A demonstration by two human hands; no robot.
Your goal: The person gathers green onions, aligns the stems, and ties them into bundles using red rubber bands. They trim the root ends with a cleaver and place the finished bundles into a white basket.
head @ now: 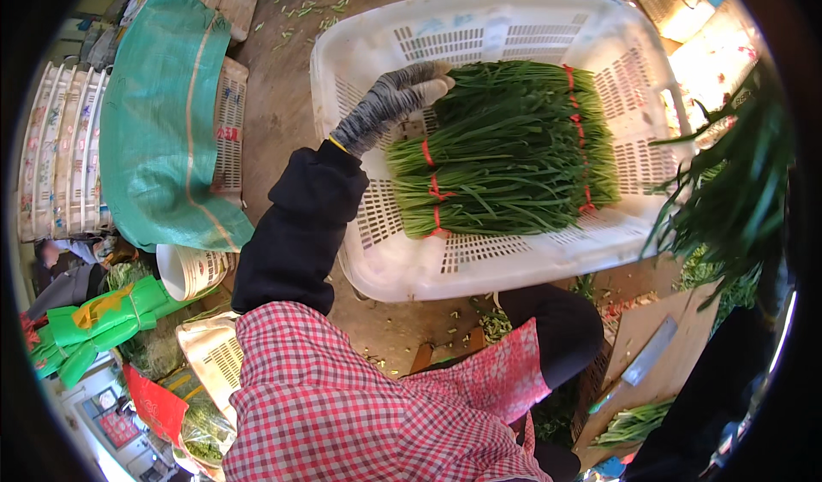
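My left hand [406, 95], in a grey knitted glove with pale fingertips, reaches over a white plastic crate [385, 275]. Its fingertips touch the leafy end of the farthest bundle of green garlic chives [501, 142]; whether they grip any leaves cannot be told. Several bundles lie side by side in the crate, bound with red ties [437, 190], some with stems left and others with stems right. At the right edge, a blurred loose bunch of chives [732, 193] hangs in the air beside the end of my dark right sleeve [703, 392]. My right hand itself cannot be seen.
At lower right a cleaver [648, 352] lies on a wooden board [690, 318] near cut chives [632, 423]. Left stand stacked crates [61, 151], a green woven sheet [160, 122] and a white bucket [186, 270]. Trimmings [314, 10] litter the floor. My knee [559, 334] is below the crate.
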